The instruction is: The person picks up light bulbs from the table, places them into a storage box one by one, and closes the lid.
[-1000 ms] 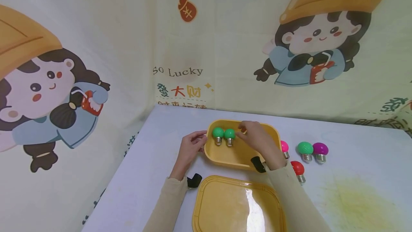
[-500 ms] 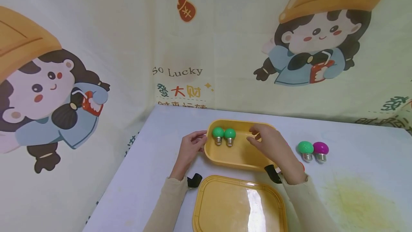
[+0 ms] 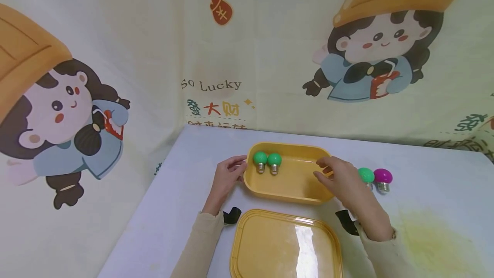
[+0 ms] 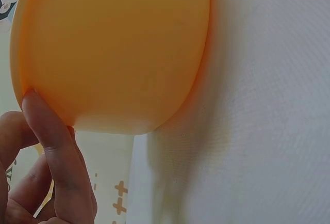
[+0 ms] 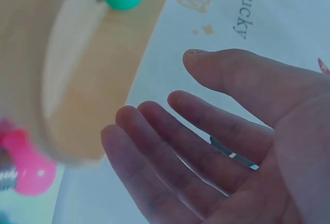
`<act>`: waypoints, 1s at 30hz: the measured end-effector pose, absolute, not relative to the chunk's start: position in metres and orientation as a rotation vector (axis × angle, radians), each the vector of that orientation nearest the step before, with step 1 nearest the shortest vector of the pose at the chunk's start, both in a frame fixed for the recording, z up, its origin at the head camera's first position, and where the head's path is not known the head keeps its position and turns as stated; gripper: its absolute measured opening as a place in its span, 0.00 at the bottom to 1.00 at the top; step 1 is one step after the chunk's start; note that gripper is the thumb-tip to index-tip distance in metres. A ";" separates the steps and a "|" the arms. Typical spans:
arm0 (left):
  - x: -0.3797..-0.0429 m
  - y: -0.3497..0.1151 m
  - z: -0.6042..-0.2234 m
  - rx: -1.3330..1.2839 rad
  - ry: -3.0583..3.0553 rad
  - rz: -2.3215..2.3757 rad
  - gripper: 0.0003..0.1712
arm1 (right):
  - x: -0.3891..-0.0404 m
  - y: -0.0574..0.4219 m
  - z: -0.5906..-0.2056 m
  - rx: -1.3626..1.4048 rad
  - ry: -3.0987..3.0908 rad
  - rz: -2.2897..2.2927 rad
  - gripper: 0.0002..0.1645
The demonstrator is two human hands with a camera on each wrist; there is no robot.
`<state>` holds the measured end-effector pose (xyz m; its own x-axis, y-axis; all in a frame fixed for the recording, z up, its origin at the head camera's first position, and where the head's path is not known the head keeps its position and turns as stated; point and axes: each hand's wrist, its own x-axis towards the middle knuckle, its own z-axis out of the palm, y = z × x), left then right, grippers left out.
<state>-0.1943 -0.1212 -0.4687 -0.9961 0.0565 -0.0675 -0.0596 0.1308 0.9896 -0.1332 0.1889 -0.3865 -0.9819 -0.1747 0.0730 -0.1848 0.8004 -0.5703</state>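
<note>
A yellow plastic box (image 3: 293,179) stands on the table with two green light bulbs side by side in its left end, the left bulb (image 3: 260,158) and the right bulb (image 3: 274,160). My left hand (image 3: 227,176) touches the box's left end from outside; in the left wrist view a fingertip (image 4: 37,102) rests against its wall near the rim. Over the box's right end is my right hand (image 3: 343,179), fingers spread and holding nothing. Beside that end the right wrist view shows a pink bulb (image 5: 33,167), which my right hand hides in the head view.
A flat yellow lid or tray (image 3: 287,243) lies in front of the box. To the right, a light green bulb (image 3: 365,175), partly covered by my right hand, sits next to a purple bulb (image 3: 383,176) on the white table (image 3: 428,183). Printed cloth (image 3: 278,55) hangs behind.
My right hand has moved right, away from the green bulbs to the box's right end. It now covers the red and pink bulbs. The left hand and box have stayed about where they were.
</note>
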 end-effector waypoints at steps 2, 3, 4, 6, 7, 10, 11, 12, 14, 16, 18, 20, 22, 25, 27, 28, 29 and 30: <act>-0.194 -0.122 -0.468 -0.005 2.293 2.018 0.16 | -0.130 0.195 -0.387 0.297 -2.954 0.956 0.20; -0.194 -0.122 -0.468 -0.005 2.292 2.020 0.16 | -0.128 0.197 -0.388 0.297 -2.951 0.956 0.21; -0.195 -0.122 -0.468 -0.006 2.292 2.018 0.16 | -0.127 0.201 -0.388 0.294 -2.950 0.956 0.21; -0.195 -0.122 -0.468 -0.014 2.287 2.021 0.16 | -0.123 0.207 -0.390 0.278 -2.954 0.948 0.21; -0.195 -0.122 -0.469 -0.017 2.286 2.018 0.16 | -0.122 0.210 -0.390 0.268 -2.958 0.943 0.21; -0.196 -0.121 -0.469 -0.021 2.285 2.018 0.16 | -0.118 0.219 -0.393 0.252 -2.963 0.916 0.21; -0.196 -0.121 -0.469 -0.022 2.285 2.021 0.16 | -0.116 0.221 -0.394 0.245 -2.964 0.909 0.22; -0.196 -0.121 -0.470 -0.021 2.284 2.023 0.16 | -0.115 0.224 -0.396 0.243 -2.965 0.902 0.22; -0.196 -0.121 -0.470 -0.021 2.289 2.021 0.16 | -0.113 0.228 -0.398 0.229 -2.974 0.881 0.22; -0.196 -0.121 -0.470 -0.020 2.294 2.017 0.16 | -0.112 0.231 -0.401 0.212 -2.987 0.861 0.22; -0.196 -0.121 -0.470 -0.020 2.294 2.015 0.16 | -0.111 0.234 -0.403 0.193 -3.005 0.844 0.22; -0.195 -0.122 -0.470 -0.020 2.292 2.015 0.16 | -0.110 0.237 -0.405 0.180 -3.014 0.826 0.23; -0.195 -0.122 -0.470 -0.018 2.288 2.016 0.17 | -0.107 0.240 -0.406 0.170 -3.018 0.806 0.24; -0.195 -0.122 -0.471 -0.021 2.281 2.017 0.19 | -0.102 0.244 -0.410 0.159 -3.029 0.790 0.25; -0.195 -0.122 -0.470 -0.027 2.275 2.006 0.20 | -0.100 0.247 -0.412 0.145 -3.050 0.779 0.25; -0.194 -0.122 -0.467 -0.030 2.269 2.002 0.20 | -0.100 0.249 -0.413 0.135 -3.066 0.779 0.26; -0.192 -0.121 -0.463 -0.029 2.268 1.999 0.20 | -0.099 0.251 -0.414 0.125 -3.081 0.785 0.26; -0.190 -0.120 -0.458 -0.029 2.265 1.994 0.20 | -0.099 0.253 -0.415 0.118 -3.095 0.787 0.26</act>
